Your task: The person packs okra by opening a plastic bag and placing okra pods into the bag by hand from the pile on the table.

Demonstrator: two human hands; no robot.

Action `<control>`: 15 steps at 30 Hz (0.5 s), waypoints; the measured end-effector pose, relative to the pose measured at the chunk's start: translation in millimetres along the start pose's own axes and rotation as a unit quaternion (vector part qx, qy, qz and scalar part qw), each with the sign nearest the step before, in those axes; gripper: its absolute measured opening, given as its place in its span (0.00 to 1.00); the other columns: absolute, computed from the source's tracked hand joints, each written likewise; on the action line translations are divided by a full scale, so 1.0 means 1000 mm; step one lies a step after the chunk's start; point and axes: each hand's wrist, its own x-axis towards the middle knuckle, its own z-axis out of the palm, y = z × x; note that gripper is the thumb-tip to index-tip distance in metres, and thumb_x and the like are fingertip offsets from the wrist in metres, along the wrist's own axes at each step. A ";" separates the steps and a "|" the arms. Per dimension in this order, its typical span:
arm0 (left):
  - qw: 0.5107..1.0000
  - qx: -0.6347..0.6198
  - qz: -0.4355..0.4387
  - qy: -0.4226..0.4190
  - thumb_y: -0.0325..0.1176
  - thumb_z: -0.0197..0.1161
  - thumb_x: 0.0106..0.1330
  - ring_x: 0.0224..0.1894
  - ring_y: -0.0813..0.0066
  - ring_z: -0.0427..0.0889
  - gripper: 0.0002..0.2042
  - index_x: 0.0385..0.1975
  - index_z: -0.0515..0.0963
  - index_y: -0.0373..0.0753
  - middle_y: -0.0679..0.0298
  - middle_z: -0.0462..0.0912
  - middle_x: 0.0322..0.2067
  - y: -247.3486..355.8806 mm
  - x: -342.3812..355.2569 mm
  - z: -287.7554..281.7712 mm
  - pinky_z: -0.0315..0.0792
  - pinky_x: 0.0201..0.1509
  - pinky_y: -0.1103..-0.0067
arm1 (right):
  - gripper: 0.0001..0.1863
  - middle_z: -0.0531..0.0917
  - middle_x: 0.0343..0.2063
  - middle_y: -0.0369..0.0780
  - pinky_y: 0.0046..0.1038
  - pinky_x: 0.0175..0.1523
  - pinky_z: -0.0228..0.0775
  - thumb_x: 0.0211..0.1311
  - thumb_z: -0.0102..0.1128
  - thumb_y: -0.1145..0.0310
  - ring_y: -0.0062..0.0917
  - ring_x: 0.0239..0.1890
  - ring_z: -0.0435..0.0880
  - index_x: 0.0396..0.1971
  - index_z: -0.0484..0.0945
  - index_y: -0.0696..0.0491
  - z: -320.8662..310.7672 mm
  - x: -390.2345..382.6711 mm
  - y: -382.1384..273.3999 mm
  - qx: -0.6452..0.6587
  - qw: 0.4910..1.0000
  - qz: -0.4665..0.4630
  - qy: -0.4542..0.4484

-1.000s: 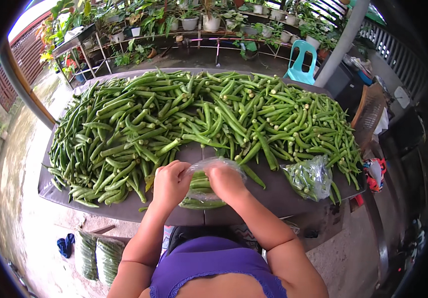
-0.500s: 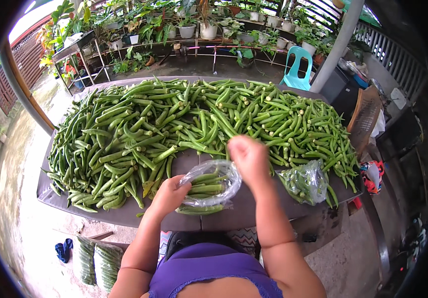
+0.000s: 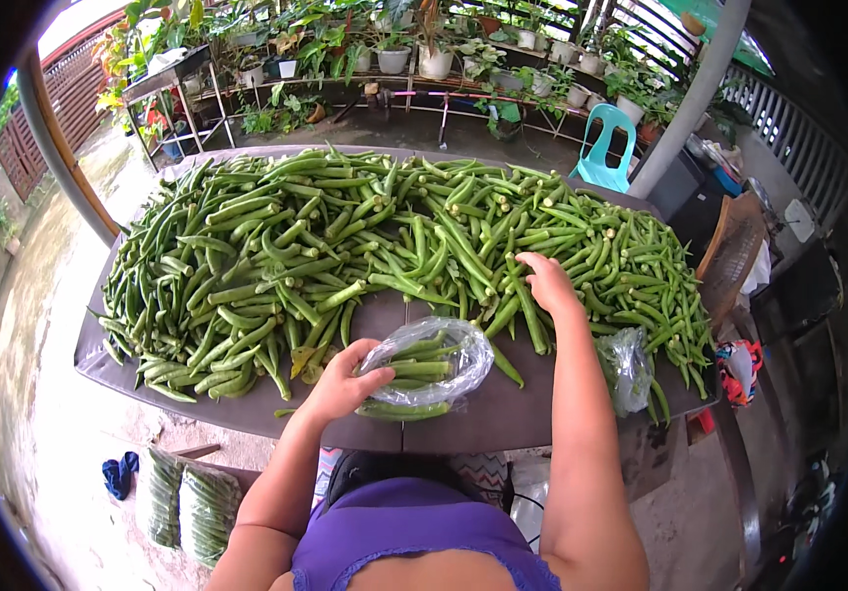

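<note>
My left hand (image 3: 350,382) grips the near-left rim of a clear plastic bag (image 3: 478,369), fingers at its edge and thumb over the mouth. Inside the open bag several green okra pods (image 3: 419,370) lie side by side. My right hand (image 3: 550,286) is at the front of a large okra heap (image 3: 276,227), its thumb and fingers closed about a long okra pod (image 3: 530,313). Part of that grip is hidden. One loose okra pod (image 3: 506,366) rests on the dark tabletop (image 3: 375,317) between the bag and my right forearm.
A second clear bag (image 3: 627,369) with okra sits right of my right forearm. Filled okra bags (image 3: 188,502) lie on the floor at lower left, by a dark blue cloth (image 3: 121,475). Beyond the table stand a turquoise chair (image 3: 605,148), a grey post (image 3: 692,98) and potted plants (image 3: 392,57).
My right hand has moved from above the bag, forward and right, to the okra heap. My left hand keeps hold of the bag. The view has shifted slightly.
</note>
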 end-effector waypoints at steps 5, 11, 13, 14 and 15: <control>1.000 -0.008 -0.011 0.015 0.32 0.65 0.66 0.41 0.82 0.77 0.16 0.51 0.78 0.33 0.67 0.83 0.40 -0.004 0.005 0.003 0.71 0.48 0.82 | 0.14 0.82 0.48 0.44 0.42 0.56 0.73 0.53 0.68 0.77 0.45 0.52 0.79 0.41 0.85 0.50 -0.019 -0.007 0.007 -0.074 0.996 0.011 -0.056; 0.996 -0.056 -0.058 0.026 0.34 0.63 0.66 0.42 0.81 0.78 0.16 0.50 0.79 0.32 0.66 0.84 0.39 0.002 -0.001 -0.001 0.71 0.50 0.81 | 0.13 0.84 0.37 0.45 0.33 0.45 0.74 0.57 0.67 0.76 0.39 0.39 0.83 0.43 0.82 0.60 -0.053 -0.038 -0.053 0.112 0.990 0.046 0.070; 0.998 -0.051 -0.040 0.024 0.34 0.63 0.67 0.40 0.81 0.78 0.15 0.48 0.80 0.32 0.67 0.84 0.38 0.006 0.000 -0.001 0.71 0.48 0.81 | 0.13 0.84 0.35 0.44 0.28 0.41 0.74 0.57 0.65 0.81 0.32 0.34 0.83 0.43 0.82 0.62 -0.064 -0.057 -0.085 0.126 0.985 -0.015 0.117; 0.997 -0.051 -0.045 0.029 0.34 0.63 0.67 0.40 0.81 0.78 0.15 0.48 0.80 0.32 0.67 0.84 0.38 0.007 0.000 0.000 0.71 0.48 0.81 | 0.13 0.84 0.35 0.42 0.26 0.40 0.74 0.56 0.65 0.83 0.28 0.33 0.83 0.43 0.82 0.62 -0.070 -0.068 -0.104 0.128 0.983 -0.036 0.130; 0.996 -0.075 -0.050 0.020 0.34 0.62 0.67 0.38 0.82 0.78 0.13 0.46 0.80 0.33 0.68 0.83 0.37 0.008 0.002 0.000 0.71 0.47 0.81 | 0.14 0.84 0.35 0.43 0.27 0.40 0.74 0.56 0.65 0.83 0.28 0.34 0.83 0.43 0.83 0.62 -0.076 -0.080 -0.129 0.146 0.984 -0.044 0.094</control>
